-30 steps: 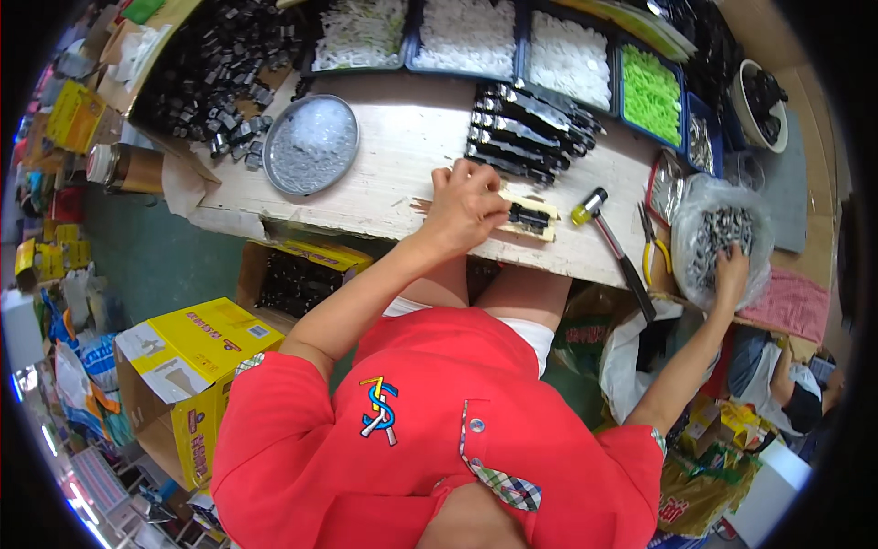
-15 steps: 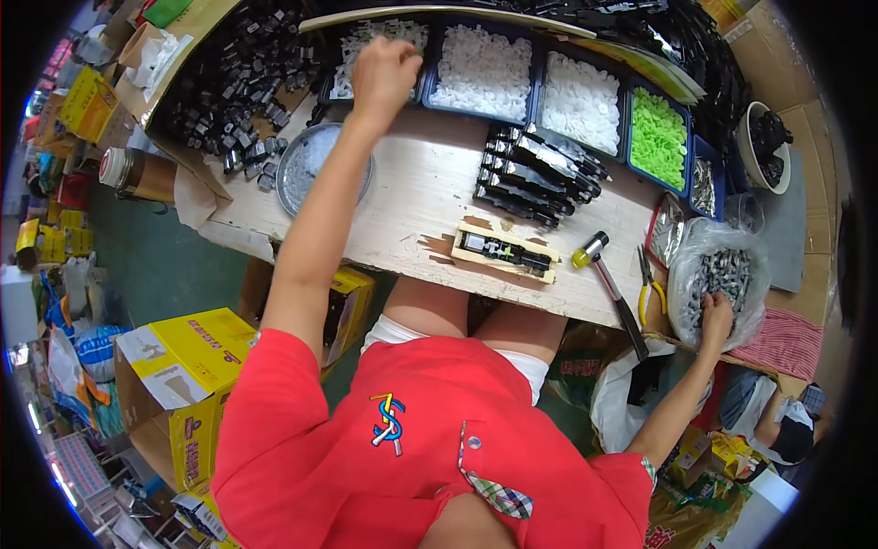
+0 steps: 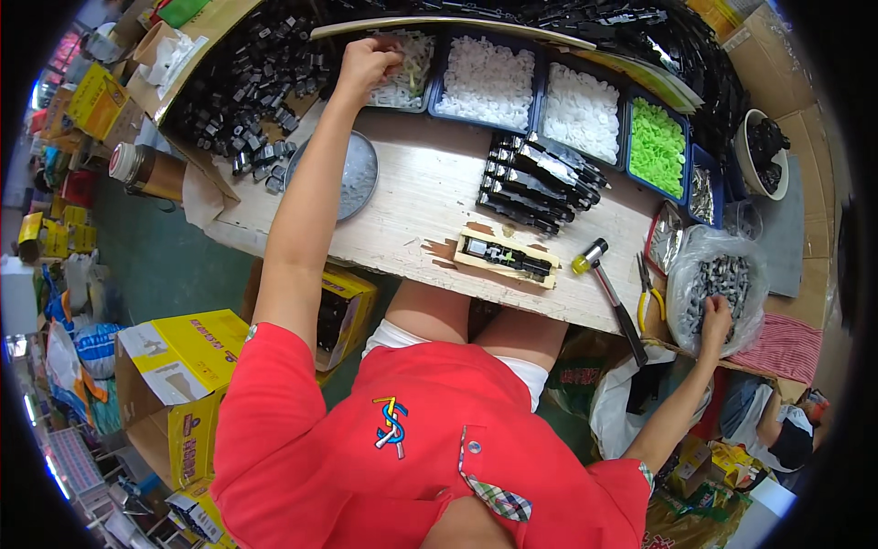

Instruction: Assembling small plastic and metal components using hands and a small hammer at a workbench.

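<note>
My left hand (image 3: 367, 69) reaches over the left edge of the far-left tray, which holds small whitish plastic pieces (image 3: 413, 69). Its fingers are bent together, and what they hold, if anything, is too small to name. At the right, my right hand (image 3: 716, 318) dips its fingertips into a clear plastic bag (image 3: 681, 306) of small grey metal parts (image 3: 722, 279). Those fingers are closed too, their tips partly hidden among the parts. Between my arms, near the table's front edge, a black assembly (image 3: 503, 256) lies in a pale wooden holder (image 3: 471, 266).
A hammer (image 3: 617, 302) and yellow-handled pliers (image 3: 653, 297) lie right of the holder. Behind are stacked black parts (image 3: 535, 183), white-piece trays (image 3: 485, 78) and a green-piece tray (image 3: 657, 142). A round metal dish (image 3: 358, 178) sits beneath my left forearm, beside heaped black parts (image 3: 251, 101).
My left hand has shifted a little left and away from me over the far-left tray. My right hand stays at the bag of grey parts. The whole view has shifted slightly.
</note>
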A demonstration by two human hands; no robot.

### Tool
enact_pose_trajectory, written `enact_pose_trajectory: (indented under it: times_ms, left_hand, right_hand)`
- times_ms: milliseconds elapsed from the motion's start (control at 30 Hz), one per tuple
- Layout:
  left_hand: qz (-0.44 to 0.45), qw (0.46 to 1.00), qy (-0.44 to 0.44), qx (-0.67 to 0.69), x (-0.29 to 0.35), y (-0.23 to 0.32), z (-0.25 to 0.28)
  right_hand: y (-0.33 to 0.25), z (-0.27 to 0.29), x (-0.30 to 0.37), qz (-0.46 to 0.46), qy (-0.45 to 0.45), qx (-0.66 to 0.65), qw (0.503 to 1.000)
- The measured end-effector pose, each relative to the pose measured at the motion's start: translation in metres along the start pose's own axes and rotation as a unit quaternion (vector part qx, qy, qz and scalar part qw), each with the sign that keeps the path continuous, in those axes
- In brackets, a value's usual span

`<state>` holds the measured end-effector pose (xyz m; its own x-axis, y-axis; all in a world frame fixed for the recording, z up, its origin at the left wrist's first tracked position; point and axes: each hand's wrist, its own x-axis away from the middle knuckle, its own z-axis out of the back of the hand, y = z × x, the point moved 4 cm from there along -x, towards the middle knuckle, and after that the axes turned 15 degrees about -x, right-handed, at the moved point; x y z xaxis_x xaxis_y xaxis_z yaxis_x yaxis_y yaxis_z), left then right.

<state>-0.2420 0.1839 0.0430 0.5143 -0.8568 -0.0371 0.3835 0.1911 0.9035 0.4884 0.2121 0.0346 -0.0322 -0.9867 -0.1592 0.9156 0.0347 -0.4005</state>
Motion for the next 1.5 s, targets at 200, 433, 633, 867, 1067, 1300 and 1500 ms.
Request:
enact_pose_trajectory:
  times_ms: [200,433,633,867,1067,1300,1500]
  left_hand:
    - [-0.023,0.996,-0.001,0.086,0.014,0.0,0.006]
    - [-0.085,0.988,0.09,0.094,0.046,-0.004,0.029]
    - [-0.091,0.977,0.154,-0.115,0.122,-0.014,0.064]
    - [-0.132,0.942,0.134,-0.277,0.177,-0.027,0.051]
    - [-0.233,0.864,0.129,-0.427,0.163,-0.025,0.026]
    - [-0.238,0.905,0.148,-0.321,0.165,-0.01,0.032]
    - [0.05,0.984,0.016,0.168,0.184,-0.001,0.025]
  right_hand:
    - [0.006,-0.007,0.003,-0.011,-0.042,-0.012,0.999]
    - [-0.006,0.004,0.002,0.047,0.056,0.129,0.989]
    - [0.012,0.017,0.002,0.103,0.146,0.011,0.984]
    - [-0.017,0.004,0.004,0.119,0.134,-0.153,0.972]
    - [-0.087,0.0,0.024,0.149,0.129,-0.128,0.972]
    - [-0.129,-0.006,0.043,0.124,0.116,-0.303,0.938]
    - [-0.198,-0.055,0.077,0.016,-0.1,-0.613,0.783]
